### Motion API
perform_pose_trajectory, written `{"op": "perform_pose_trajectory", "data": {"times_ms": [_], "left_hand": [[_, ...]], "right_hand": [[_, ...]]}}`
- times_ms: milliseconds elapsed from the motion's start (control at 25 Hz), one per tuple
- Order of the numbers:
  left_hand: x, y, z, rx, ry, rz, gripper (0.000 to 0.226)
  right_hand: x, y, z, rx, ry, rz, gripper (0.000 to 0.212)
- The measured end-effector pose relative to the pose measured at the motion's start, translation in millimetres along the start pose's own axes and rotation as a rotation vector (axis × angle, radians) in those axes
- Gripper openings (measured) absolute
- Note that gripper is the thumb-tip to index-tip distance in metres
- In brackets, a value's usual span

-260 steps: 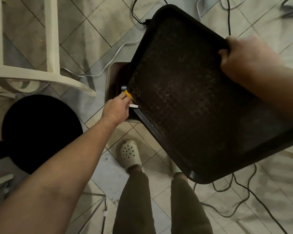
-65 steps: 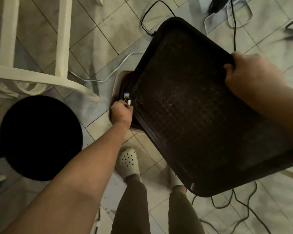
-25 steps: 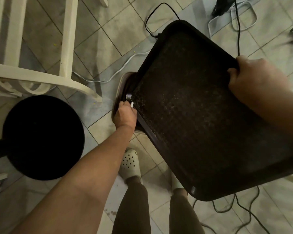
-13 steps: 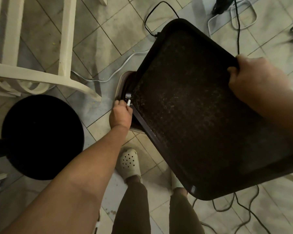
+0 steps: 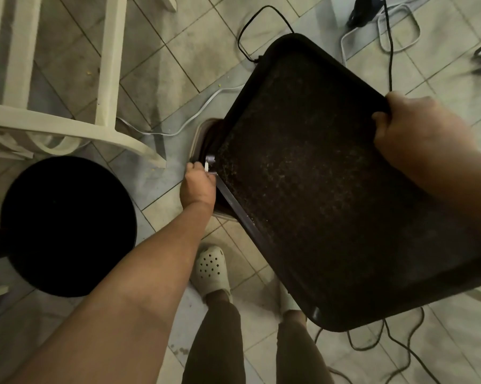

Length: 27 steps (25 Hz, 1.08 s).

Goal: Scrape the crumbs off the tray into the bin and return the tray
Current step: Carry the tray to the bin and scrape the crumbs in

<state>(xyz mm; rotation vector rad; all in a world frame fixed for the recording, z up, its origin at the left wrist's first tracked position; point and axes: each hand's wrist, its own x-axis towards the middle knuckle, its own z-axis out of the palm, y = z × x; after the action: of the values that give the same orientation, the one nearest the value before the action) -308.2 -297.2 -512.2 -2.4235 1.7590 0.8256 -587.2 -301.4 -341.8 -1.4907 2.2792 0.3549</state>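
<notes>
A large dark tray [image 5: 330,189] with fine crumbs on its textured face is tilted down to the left over a small beige bin [image 5: 199,139] on the floor. My right hand [image 5: 416,134] grips the tray's upper right edge. My left hand [image 5: 199,184] holds a small scraper [image 5: 209,162] with a white handle against the tray's lower left edge, right above the bin's opening. Most of the bin is hidden behind the tray.
A round black stool seat [image 5: 64,225] stands at the left. A white chair frame [image 5: 67,79] is at the upper left. Black and white cables [image 5: 389,37] trail over the tiled floor. My feet in white clogs [image 5: 211,270] stand below the tray.
The yellow crumbs seen at the tray's edge ten seconds ago are gone. My left hand with the scraper has stayed at the lower left edge, shifting only slightly. The tray stays tilted.
</notes>
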Motion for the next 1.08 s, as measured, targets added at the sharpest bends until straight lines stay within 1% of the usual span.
{"op": "perform_pose_trajectory", "data": {"times_ms": [80,160,400,480,600,880,960,1080], "left_hand": [[-2.6,-0.3,2.5,-0.053,0.020,-0.003,0.022],[-1.2,2.2,5.2,-0.058,0.015,-0.002,0.021],[7.3,10.2,4.4,-0.082,0.003,-0.119,0.021],[2.1,6.0,6.4,-0.097,0.023,-0.140,0.020],[-6.3,2.7,9.4,-0.091,0.049,-0.082,0.020],[3.6,6.7,4.6,-0.038,0.020,-0.110,0.025],[-2.7,3.6,4.7,-0.031,0.030,-0.068,0.025],[-7.1,0.0,5.4,-0.008,-0.004,0.027,0.024]], "right_hand": [[-0.8,-0.1,0.1,-0.004,0.002,-0.001,0.036],[-1.1,1.5,0.9,-0.005,0.010,-0.003,0.036],[1.4,1.2,1.4,-0.008,0.008,-0.008,0.035],[1.5,-1.0,0.7,-0.016,0.010,-0.010,0.034],[2.4,-0.9,1.2,-0.010,0.023,-0.017,0.033],[2.2,-0.3,3.2,0.000,0.035,-0.026,0.032],[1.4,-2.1,2.2,0.001,0.034,-0.026,0.032],[0.9,-3.7,2.1,-0.002,0.028,-0.024,0.033]]}}
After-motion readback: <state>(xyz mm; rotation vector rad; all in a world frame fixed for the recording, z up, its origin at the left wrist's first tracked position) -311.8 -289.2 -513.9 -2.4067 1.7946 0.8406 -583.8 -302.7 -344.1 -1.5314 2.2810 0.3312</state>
